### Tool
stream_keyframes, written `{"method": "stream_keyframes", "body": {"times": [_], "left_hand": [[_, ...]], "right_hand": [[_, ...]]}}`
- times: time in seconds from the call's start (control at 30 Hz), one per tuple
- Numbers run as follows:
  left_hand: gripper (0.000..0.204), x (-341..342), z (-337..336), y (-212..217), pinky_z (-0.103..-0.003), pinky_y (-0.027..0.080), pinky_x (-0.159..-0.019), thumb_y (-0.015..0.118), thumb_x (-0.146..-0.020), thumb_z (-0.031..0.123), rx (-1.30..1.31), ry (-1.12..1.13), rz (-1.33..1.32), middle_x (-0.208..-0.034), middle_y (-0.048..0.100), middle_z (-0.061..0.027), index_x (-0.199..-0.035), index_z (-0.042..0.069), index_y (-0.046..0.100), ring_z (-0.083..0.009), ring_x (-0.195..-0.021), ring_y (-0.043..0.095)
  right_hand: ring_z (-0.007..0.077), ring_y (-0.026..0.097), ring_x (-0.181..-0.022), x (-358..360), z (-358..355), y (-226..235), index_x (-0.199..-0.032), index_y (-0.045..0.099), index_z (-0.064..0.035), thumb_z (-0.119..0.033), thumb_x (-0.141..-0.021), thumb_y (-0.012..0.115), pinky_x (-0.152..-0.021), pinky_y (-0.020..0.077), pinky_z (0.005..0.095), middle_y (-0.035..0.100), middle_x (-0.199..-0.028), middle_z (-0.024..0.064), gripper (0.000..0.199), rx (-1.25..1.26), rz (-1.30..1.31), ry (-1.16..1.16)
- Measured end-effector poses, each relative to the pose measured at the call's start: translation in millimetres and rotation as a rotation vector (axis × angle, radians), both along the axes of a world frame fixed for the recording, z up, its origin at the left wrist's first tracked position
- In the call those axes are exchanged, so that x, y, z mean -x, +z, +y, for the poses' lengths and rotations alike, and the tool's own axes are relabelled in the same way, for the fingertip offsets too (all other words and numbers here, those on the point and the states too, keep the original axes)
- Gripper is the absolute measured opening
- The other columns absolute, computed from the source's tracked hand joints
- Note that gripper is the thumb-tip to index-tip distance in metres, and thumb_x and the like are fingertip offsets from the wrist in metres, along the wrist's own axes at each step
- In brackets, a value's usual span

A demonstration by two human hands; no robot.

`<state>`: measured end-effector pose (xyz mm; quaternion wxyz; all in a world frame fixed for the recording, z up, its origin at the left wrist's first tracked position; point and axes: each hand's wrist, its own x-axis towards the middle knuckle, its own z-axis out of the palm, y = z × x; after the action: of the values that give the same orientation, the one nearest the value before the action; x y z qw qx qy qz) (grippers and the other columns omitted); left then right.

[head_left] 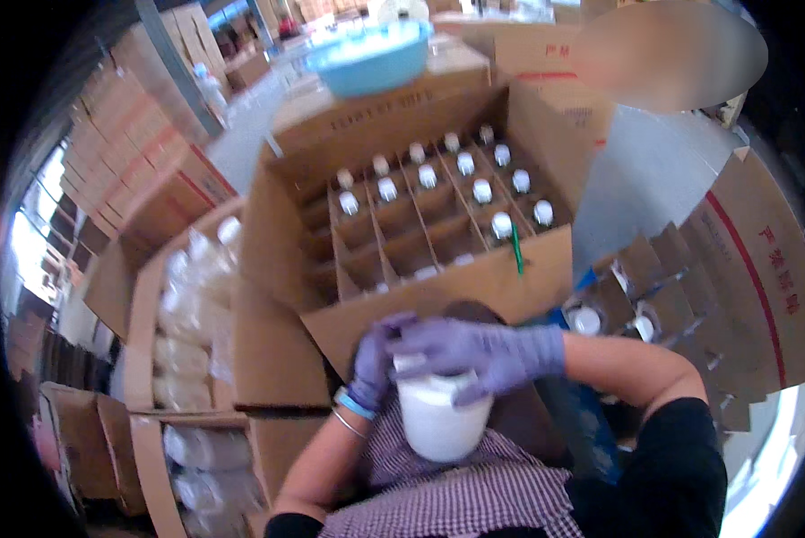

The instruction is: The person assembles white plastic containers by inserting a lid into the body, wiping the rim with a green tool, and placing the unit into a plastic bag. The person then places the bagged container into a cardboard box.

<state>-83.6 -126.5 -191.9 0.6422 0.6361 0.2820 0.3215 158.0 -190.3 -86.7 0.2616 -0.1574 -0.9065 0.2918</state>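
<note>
Steadying the white tub [443, 423] requires even pressure from the right hand [479, 354], clamped over its rim; left hand [373, 363] closure unclear.

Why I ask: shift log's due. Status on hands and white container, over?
Right hand on white container; left hand at its upper left, grip unclear. Partitioned carton just beyond, green strip at near wall.

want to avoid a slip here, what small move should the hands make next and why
Perhaps lower the left hand to the side of the white container: the right hand lies across its top, the left is up near that hand, and neither visibly supports the lower part.
</note>
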Motion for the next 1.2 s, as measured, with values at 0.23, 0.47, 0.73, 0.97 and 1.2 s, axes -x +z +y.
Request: {"method": "stream_keyframes", "body": {"times": [0.23,0.47,0.73,0.97,1.2], "left_hand": [[0.040,0,-65,2,-0.040,0.050,-0.101,0.065,-0.097,0.029,-0.092,-0.287,-0.030,-0.117,0.067,-0.0127,-0.127,0.003,0.061,-0.0239,-0.114,0.064],[0.072,-9,-173,57,-0.036,0.043,-0.109,0.071,-0.095,0.027,-0.095,0.143,0.240,-0.145,0.052,-0.0155,-0.152,-0.001,0.036,-0.0239,-0.128,0.055],[0.074,67,-136,90,-0.038,0.046,-0.109,0.079,-0.087,0.019,0.424,-0.171,0.002,-0.137,0.060,-0.0102,-0.150,0.001,0.044,-0.0212,-0.125,0.058],[0.077,41,-148,75,-0.033,0.040,-0.112,0.076,-0.090,0.014,0.470,-0.194,-0.165,-0.147,0.053,-0.0108,-0.154,-0.003,0.036,-0.0187,-0.129,0.052],[0.089,17,-174,45,-0.032,0.045,-0.107,0.083,-0.083,0.038,0.027,0.202,0.165,-0.140,0.058,-0.0176,-0.151,-0.003,0.041,-0.0222,-0.125,0.058]], "right_hand": [[0.0465,0.032,-0.142,41,-79,47,-0.137,0.054,-0.0164,-0.050,-0.079,0.072,-0.113,0.0274,0.0662,0.037,-0.154,0.0197,0.069,-0.335,-0.081,0.270],[0.0392,0.057,-0.120,-20,-47,-29,-0.131,0.058,-0.0068,-0.033,-0.094,0.059,-0.105,0.0455,0.0457,0.060,-0.125,0.0218,0.045,-0.033,-0.387,-0.579],[0.0374,0.042,-0.138,40,-91,46,-0.142,0.054,-0.0147,-0.035,-0.083,0.073,-0.117,0.0303,0.0514,0.044,-0.150,0.0150,0.065,-0.179,-0.052,-0.048],[0.0376,0.043,-0.138,35,-56,5,-0.148,0.046,-0.0133,-0.031,-0.084,0.073,-0.117,0.0347,0.0420,0.042,-0.151,0.0195,0.072,0.076,0.063,-0.448],[0.0306,0.053,-0.129,12,-35,-46,-0.135,0.057,-0.0055,-0.034,-0.095,0.064,-0.109,0.0423,0.0400,0.058,-0.135,0.0152,0.049,0.675,0.106,-0.340]]}}
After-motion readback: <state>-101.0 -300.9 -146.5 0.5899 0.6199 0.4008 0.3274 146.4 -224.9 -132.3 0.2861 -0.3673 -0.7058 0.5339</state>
